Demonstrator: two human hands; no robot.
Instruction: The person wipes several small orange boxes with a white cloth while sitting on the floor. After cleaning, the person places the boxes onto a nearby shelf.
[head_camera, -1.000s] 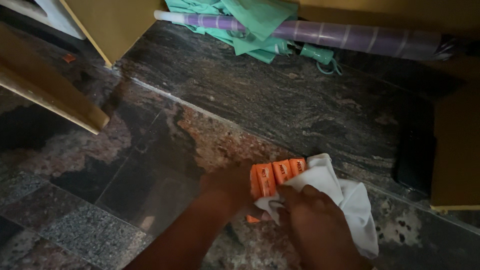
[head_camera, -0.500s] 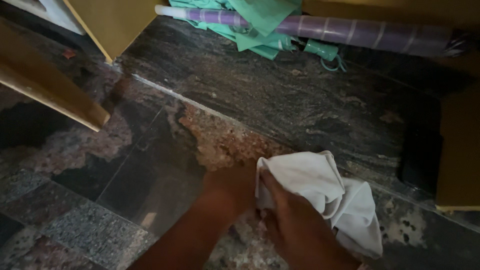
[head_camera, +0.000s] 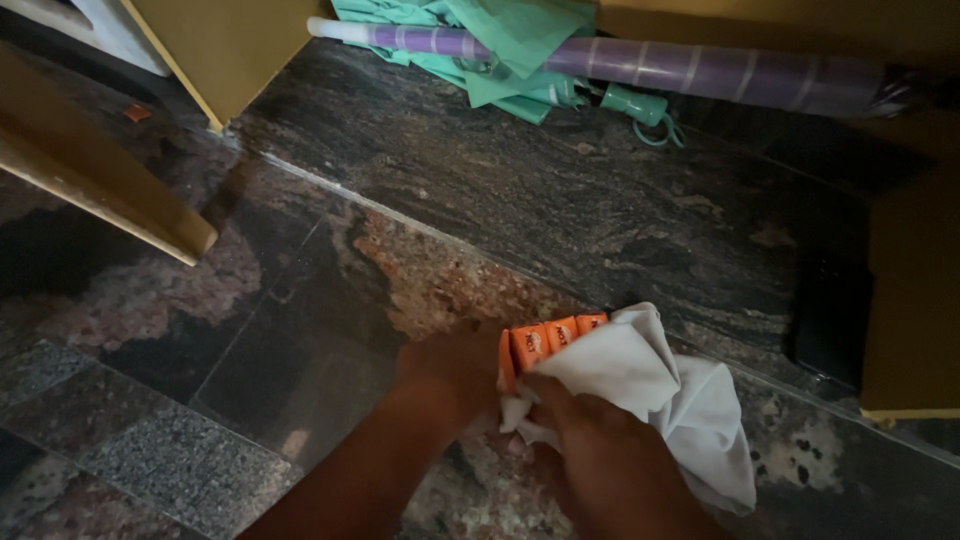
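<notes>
My left hand (head_camera: 455, 370) grips a stack of small orange boxes (head_camera: 548, 342) low over the dark stone floor. My right hand (head_camera: 585, 430) holds a crumpled white cloth (head_camera: 670, 405) pressed against the side of the boxes. The cloth drapes over my right hand and trails down to the right. Only the top edges of the orange boxes show; the rest is hidden by the cloth and my fingers.
A purple rolled tube (head_camera: 650, 68) lies on a green folded umbrella (head_camera: 500, 45) at the far wall. A yellow wooden panel (head_camera: 215, 40) stands top left, a slanted wooden beam (head_camera: 95, 175) at left, yellow furniture (head_camera: 912, 290) at right. A raised stone step (head_camera: 520, 190) crosses the floor.
Half a second ago the cloth covered the boxes fully; now it has slid back to the right and the orange box tops show again, as they did a second ago.
</notes>
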